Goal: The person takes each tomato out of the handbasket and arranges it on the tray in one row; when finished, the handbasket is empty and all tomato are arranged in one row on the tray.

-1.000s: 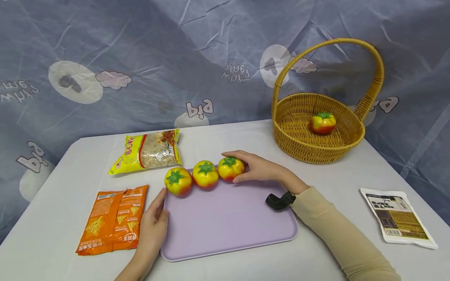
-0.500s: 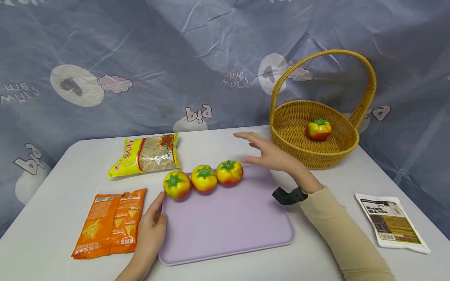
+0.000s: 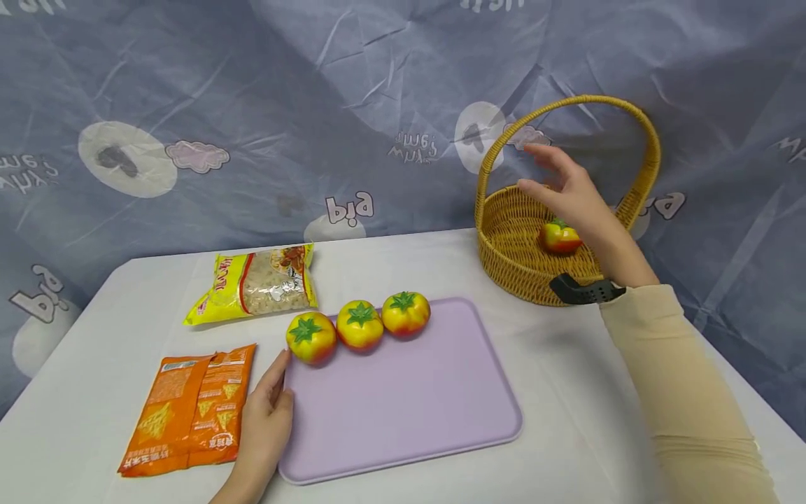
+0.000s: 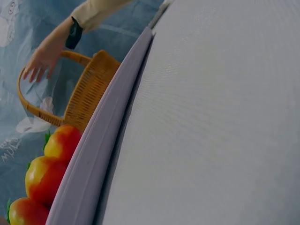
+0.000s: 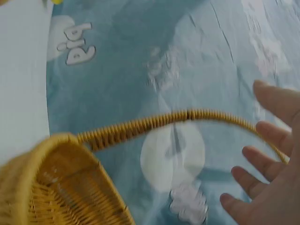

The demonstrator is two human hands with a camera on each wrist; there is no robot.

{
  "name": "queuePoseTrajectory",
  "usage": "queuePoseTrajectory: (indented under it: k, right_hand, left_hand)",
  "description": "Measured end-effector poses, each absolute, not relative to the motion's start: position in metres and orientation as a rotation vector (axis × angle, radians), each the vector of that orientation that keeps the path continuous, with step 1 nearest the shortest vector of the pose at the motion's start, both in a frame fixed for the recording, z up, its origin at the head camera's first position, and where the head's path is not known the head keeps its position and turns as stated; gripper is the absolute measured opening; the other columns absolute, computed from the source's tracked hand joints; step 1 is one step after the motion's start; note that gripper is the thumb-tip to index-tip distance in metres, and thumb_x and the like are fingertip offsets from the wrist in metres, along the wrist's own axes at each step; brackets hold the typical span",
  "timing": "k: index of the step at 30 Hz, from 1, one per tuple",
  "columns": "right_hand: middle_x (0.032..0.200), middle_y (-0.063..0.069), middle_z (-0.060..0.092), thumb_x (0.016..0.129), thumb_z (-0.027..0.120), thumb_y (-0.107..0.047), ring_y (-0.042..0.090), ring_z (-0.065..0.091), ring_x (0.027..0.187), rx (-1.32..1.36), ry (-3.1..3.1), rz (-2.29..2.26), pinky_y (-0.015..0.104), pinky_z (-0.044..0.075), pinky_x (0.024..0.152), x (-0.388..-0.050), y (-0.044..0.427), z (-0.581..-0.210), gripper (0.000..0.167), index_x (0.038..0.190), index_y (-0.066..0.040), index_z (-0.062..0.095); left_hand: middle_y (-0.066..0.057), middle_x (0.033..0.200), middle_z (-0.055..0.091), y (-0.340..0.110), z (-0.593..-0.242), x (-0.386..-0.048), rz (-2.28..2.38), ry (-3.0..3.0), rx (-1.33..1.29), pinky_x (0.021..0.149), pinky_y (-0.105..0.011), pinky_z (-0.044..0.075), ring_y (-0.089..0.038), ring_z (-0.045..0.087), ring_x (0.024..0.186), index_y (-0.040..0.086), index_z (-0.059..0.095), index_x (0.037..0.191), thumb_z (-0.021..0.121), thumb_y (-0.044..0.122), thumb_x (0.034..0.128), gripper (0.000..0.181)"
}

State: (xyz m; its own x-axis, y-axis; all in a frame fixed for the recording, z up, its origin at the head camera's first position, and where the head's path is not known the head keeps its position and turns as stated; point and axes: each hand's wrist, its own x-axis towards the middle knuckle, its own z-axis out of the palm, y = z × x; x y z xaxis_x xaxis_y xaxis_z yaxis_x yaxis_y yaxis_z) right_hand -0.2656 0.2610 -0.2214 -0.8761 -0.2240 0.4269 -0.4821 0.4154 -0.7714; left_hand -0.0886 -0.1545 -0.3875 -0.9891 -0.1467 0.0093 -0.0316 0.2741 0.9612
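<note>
My right hand (image 3: 569,192), fingers spread and holding nothing, is raised in front of the wicker basket (image 3: 513,269), near its arched handle. In the right wrist view the handle (image 5: 140,125) runs behind the fingers. One yellow-red toy tomato (image 3: 559,239) lies inside the basket, partly hidden by my forearm. My left hand (image 3: 267,416) rests at the left edge of the lilac tray (image 3: 403,406), fingers fairly straight. Along the tray's back edge sit three matching tomatoes: a left one (image 3: 311,338), a middle one (image 3: 359,326) and a right one (image 3: 406,314).
Left of my left hand lies an orange chip bag (image 3: 189,413). Behind the tomatoes is a yellow bag with a clear window (image 3: 258,283). A printed grey-blue cloth (image 3: 283,126) hangs behind the white table (image 3: 390,262). My right sleeve covers the right side.
My right hand has let go of the right tomato on the tray and moved up and right to the basket. My left hand has stayed at the tray's edge.
</note>
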Motion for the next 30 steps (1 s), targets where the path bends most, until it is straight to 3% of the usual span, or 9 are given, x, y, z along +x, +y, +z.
queuePoseTrajectory:
  k: [5, 10, 16, 23, 30]
  right_hand:
    - [0.145, 0.006, 0.033, 0.094, 0.055, -0.015, 0.020, 0.024, 0.134, 0.463, -2.176, 1.853, 0.026, 0.019, 0.110, -0.278, 0.294, -0.233, 0.050, 0.142, -0.012, 0.039]
    - [0.138, 0.002, 0.035, 0.094, 0.057, -0.015, 0.014, 0.018, 0.135, 0.251, -1.841, 2.252, 0.034, -0.004, 0.112, -0.288, 0.320, -0.251, 0.050, 0.140, -0.011, 0.039]
    - [0.149, -0.006, 0.022, 0.091, 0.059, -0.025, 0.009, 0.007, 0.137, -0.064, -1.836, 2.336, 0.039, -0.019, 0.106, -0.293, 0.347, -0.275, 0.063, 0.146, -0.018, 0.030]
    - [0.148, -0.010, 0.025, 0.087, 0.065, -0.030, 0.009, 0.007, 0.137, -0.237, -1.854, 2.341, 0.039, -0.016, 0.108, -0.297, 0.359, -0.296, 0.060, 0.141, -0.023, 0.040]
    - [0.154, 0.003, 0.010, 0.086, 0.063, -0.041, 0.018, 0.003, 0.139, -0.253, -2.324, 2.045, 0.041, -0.006, 0.112, -0.305, 0.355, -0.297, 0.081, 0.151, -0.018, 0.020]
  left_hand:
    - [-0.017, 0.149, 0.025, -0.155, -0.388, -0.088, -1.821, -2.423, 0.156, 0.107, -0.032, 0.022, -0.022, 0.021, 0.135, -0.007, 0.030, 0.142, 0.036, -0.016, 0.0886, 0.055]
    - [-0.017, 0.149, 0.025, -0.155, -0.388, -0.088, -1.830, -2.415, 0.157, 0.107, -0.030, 0.022, -0.022, 0.021, 0.136, -0.007, 0.030, 0.142, 0.036, -0.017, 0.0883, 0.055]
    - [-0.019, 0.148, 0.026, -0.154, -0.387, -0.087, -1.816, -2.425, 0.157, 0.107, -0.032, 0.023, -0.024, 0.022, 0.135, -0.008, 0.031, 0.141, 0.036, -0.017, 0.0879, 0.054]
    - [-0.018, 0.149, 0.024, -0.154, -0.387, -0.085, -1.830, -2.443, 0.179, 0.108, -0.033, 0.022, -0.024, 0.020, 0.136, -0.007, 0.031, 0.142, 0.036, -0.016, 0.0884, 0.054]
    - [-0.016, 0.149, 0.026, -0.155, -0.385, -0.087, -1.794, -2.459, 0.174, 0.107, -0.030, 0.023, -0.021, 0.021, 0.135, -0.006, 0.031, 0.142, 0.037, -0.016, 0.0884, 0.054]
